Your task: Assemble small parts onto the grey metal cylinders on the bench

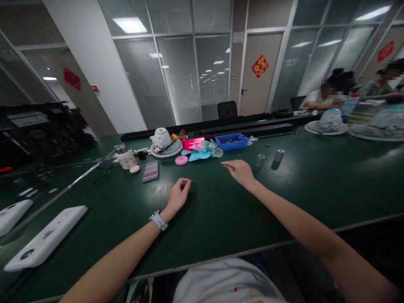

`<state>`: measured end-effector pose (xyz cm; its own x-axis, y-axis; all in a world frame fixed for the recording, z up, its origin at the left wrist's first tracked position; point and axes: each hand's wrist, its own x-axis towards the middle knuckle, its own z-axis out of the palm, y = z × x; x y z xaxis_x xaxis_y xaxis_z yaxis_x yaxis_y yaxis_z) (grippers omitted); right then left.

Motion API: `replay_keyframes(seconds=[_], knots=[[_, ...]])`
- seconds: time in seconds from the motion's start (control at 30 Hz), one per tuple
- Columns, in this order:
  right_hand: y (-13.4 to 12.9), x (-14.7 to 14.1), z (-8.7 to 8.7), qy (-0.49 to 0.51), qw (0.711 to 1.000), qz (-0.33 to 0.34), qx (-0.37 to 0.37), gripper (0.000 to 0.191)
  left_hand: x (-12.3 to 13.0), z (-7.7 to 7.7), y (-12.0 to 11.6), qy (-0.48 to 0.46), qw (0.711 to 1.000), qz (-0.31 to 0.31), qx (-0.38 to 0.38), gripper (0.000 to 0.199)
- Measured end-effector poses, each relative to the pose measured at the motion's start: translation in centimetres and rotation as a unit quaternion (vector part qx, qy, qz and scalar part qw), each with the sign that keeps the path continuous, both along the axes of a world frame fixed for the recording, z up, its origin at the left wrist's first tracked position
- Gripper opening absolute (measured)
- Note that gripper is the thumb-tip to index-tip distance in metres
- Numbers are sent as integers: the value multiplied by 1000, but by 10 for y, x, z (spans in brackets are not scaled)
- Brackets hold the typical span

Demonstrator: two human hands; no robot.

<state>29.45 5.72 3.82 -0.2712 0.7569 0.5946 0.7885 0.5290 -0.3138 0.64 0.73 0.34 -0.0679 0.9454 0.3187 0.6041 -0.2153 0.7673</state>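
Observation:
My left hand, with a watch on its wrist, is over the green table. Its fingers are curled in towards the thumb, and whatever they may hold is hidden. My right hand reaches in from the right, fingers stretched to the left, with nothing visible in it. Just right of it a short grey metal cylinder stands upright, with a second grey cylinder beyond. Ahead of both hands lie light-blue fan blades and a round pink piece. Neither hand touches these.
A blue basket with small items stands behind the blades, near a lit red screen and a white fan part. At left are a patterned cup, a metal rod and a white device. People sit at right.

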Motion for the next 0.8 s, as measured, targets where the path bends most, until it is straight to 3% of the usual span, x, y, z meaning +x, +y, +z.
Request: replay_keyframes(seconds=[0.13, 0.23, 0.43, 0.8], knots=[[29, 81, 6, 15, 973, -228, 40, 33, 0, 0, -1, 14, 1000, -2, -3, 31], [41, 117, 2, 31, 952, -305, 28, 33, -1, -1, -1, 10, 1000, -5, -5, 30], [48, 125, -7, 34, 948, -315, 23, 31, 0, 0, 0, 10, 1000, -7, -11, 27], [44, 120, 0, 38, 941, -335, -18, 32, 2, 0, -1, 11, 1000, -6, -17, 26]])
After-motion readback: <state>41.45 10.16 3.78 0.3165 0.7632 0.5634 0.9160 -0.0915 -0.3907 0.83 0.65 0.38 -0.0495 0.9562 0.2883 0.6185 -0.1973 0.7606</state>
